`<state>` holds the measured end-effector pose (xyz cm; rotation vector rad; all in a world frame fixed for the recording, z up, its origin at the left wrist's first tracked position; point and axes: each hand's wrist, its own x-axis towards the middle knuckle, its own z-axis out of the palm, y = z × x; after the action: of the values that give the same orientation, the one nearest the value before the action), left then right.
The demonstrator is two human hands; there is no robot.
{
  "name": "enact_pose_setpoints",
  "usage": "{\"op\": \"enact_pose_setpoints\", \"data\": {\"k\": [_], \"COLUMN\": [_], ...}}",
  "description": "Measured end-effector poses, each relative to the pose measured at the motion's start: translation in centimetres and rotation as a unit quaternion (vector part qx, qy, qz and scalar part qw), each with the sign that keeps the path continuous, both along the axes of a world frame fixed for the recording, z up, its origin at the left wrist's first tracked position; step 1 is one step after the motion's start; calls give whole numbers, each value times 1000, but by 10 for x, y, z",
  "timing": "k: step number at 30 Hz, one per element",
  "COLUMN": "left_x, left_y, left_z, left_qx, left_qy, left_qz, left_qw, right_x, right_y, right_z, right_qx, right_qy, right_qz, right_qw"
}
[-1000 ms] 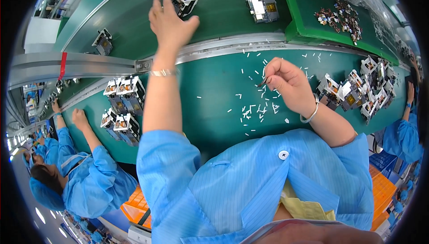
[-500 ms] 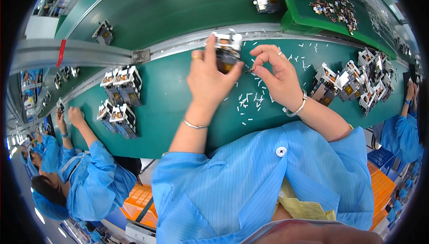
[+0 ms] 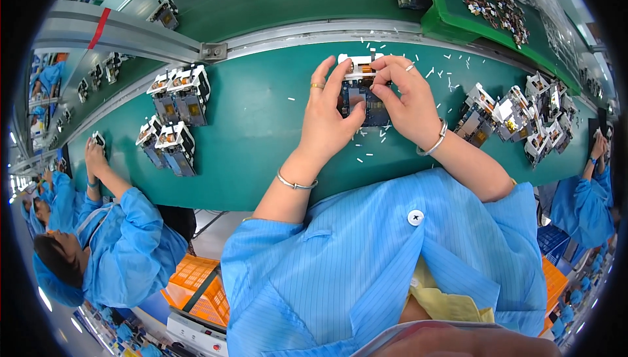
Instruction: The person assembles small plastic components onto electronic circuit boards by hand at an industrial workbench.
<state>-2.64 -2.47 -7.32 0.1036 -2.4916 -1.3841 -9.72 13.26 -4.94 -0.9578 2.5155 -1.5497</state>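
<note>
One boxy module [image 3: 357,96] | left hand [image 3: 327,115] holding, right hand [image 3: 409,105] touching | smooth worktop [image 3: 255,121]

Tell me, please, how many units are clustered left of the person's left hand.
4: far-left unit, far-right unit, near-left unit, near-right unit; overlaps might hide more.

Module [image 3: 374,112] between the person's left hand [image 3: 325,118] and right hand [image 3: 412,105], grouped modules [image 3: 192,105] leftward on the worktable [image 3: 255,134], clustered modules [image 3: 513,124] rightward, strips [image 3: 430,71] beside the right hand, small parts [image 3: 502,15] in the tray [image 3: 451,34] behind
</note>
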Motion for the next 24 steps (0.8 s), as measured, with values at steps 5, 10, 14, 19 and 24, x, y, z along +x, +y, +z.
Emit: {"op": "enact_pose_setpoints", "data": {"k": [5,10,14,19,24], "left_x": [-2,-4,-6,-7,-12], "left_y": [0,2,3,4,2], "left_z": [-3,-2,-5,-4,0], "left_qx": [45,58,56,110,158], "left_qy": [-13,0,12,-14,-54], "left_qz": [-9,4,16,24,20], "left_qw": [999,998,998,994,986], "right_x": [2,0,2,4,6], "right_y": [-5,-7,-10,-13,-12], "right_z": [2,0,-1,-4,-4], "right_qx": [11,22,17,15,17], "right_qy": [44,68,76,85,93], "right_qz": [2,2,-11,-24,-29], "right_qw": [999,997,997,996,995]}}
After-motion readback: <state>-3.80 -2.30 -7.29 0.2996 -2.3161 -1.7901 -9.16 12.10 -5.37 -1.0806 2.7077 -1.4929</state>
